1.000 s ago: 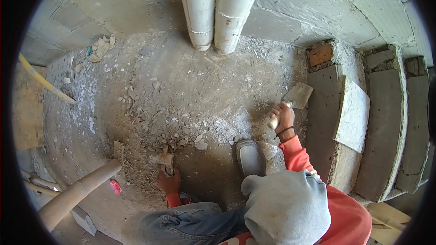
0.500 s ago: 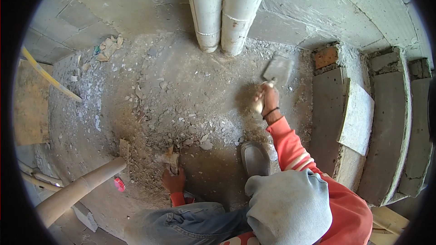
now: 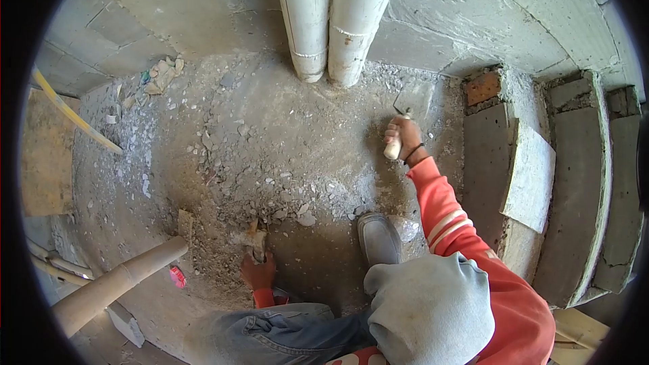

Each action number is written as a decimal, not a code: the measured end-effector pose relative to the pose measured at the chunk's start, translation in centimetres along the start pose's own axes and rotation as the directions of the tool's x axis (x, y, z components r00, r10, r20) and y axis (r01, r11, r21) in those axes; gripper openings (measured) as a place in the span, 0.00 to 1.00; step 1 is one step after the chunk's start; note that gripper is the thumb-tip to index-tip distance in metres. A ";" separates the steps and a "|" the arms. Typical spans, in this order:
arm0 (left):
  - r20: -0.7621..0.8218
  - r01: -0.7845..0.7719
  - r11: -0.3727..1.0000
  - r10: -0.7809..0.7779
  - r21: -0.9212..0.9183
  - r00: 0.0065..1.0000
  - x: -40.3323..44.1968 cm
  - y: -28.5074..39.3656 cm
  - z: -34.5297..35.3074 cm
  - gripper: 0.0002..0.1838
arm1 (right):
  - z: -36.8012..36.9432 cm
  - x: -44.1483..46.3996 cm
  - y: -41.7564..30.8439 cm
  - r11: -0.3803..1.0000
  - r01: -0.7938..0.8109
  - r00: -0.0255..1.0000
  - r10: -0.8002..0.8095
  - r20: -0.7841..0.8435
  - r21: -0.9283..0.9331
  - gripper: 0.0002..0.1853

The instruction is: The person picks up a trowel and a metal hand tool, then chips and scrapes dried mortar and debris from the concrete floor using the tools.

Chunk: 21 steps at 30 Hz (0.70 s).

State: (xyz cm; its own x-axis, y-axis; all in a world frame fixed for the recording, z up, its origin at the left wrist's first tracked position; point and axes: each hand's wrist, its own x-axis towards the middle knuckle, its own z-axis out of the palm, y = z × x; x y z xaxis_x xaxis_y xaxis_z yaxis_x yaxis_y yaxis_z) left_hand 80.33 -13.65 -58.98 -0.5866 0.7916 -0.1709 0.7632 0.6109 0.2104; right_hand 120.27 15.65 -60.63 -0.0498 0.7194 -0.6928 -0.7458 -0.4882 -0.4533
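Observation:
My right hand (image 3: pixel 403 137) is closed around the pale handle of a trowel (image 3: pixel 416 99). Its flat grey blade points away from me and lies close to the dusty floor near the stair base. Low in the view, my left hand (image 3: pixel 259 272) is wrapped round a short, dirt-covered whitish and brown object (image 3: pixel 256 238) whose kind I cannot make out. That object's far end meets the edge of a band of loose rubble (image 3: pixel 291 203). Chips and dust are scattered on the floor between both hands.
Two white pipes (image 3: pixel 307 27) stand against the back wall. Concrete steps (image 3: pixel 483 169) rise on the right, one bearing a loose board (image 3: pixel 533 176). A bamboo pole (image 3: pixel 125 284) juts in from the left, near a red wrapper (image 3: pixel 177 276). My shoe (image 3: pixel 379 238) is beside the rubble.
My right hand has shifted slightly right, and the trowel blade, blurred before, now appears flatter and lower against the floor. The left hand has stayed in place.

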 end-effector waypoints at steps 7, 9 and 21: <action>-0.022 -0.017 0.996 0.015 -0.085 1.000 -0.2 0.3 -0.5 0.33 | 3.5 -3.8 1.1 0.559 0.149 0.984 -0.162 0.069 -0.815 0.11; -0.016 0.005 0.998 -0.006 -0.060 1.000 -0.1 0.3 -0.6 0.33 | 1.2 -2.5 0.1 -0.048 0.297 0.826 -0.488 0.282 -0.954 0.20; 0.002 0.022 0.996 -0.022 -0.081 1.000 -0.1 0.0 -0.4 0.29 | 3.4 -2.4 -7.6 -0.676 0.206 0.869 -0.206 0.450 -0.708 0.20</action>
State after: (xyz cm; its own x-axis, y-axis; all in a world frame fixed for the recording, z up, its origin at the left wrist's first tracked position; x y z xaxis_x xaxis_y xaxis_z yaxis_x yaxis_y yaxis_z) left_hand 80.27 -13.67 -58.56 -0.6028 0.7779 -0.1776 0.7256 0.6270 0.2835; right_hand 123.81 19.34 -53.57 -0.1887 0.9479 -0.2565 0.9639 0.1287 -0.2333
